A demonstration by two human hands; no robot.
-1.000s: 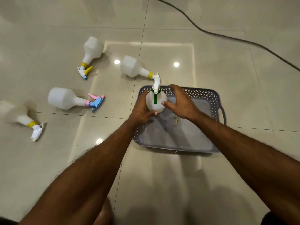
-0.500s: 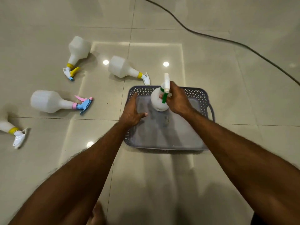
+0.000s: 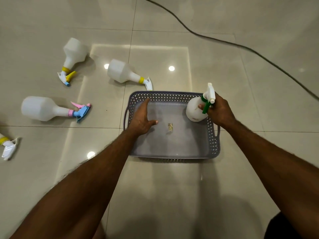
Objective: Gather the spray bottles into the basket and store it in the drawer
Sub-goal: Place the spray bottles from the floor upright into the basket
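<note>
Glossy beige floor tiles [image 3: 172,195] fill the frame, ceiling lights mirrored in them and a dark cable [image 3: 229,43] curving across the upper right; your grey basket [image 3: 214,144] sits at centre. Your right hand [image 3: 219,112] curls round the neck of the green-trigger spray bottle [image 3: 195,110], setting it upright in the basket's upper-right corner, probably to leave room for the others; your left hand [image 3: 142,120] hovers spread and empty over the basket's left side. Four more bottles lie on their sides at left: yellow-trigger [image 3: 74,55], yellow-collar [image 3: 123,72], pink-and-blue [image 3: 45,108], and one cut off at the edge [image 3: 7,146]. A faint reddish mark near the held bottle's base is unreadable; so is the scrap [image 3: 170,127] on the basket floor.
</note>
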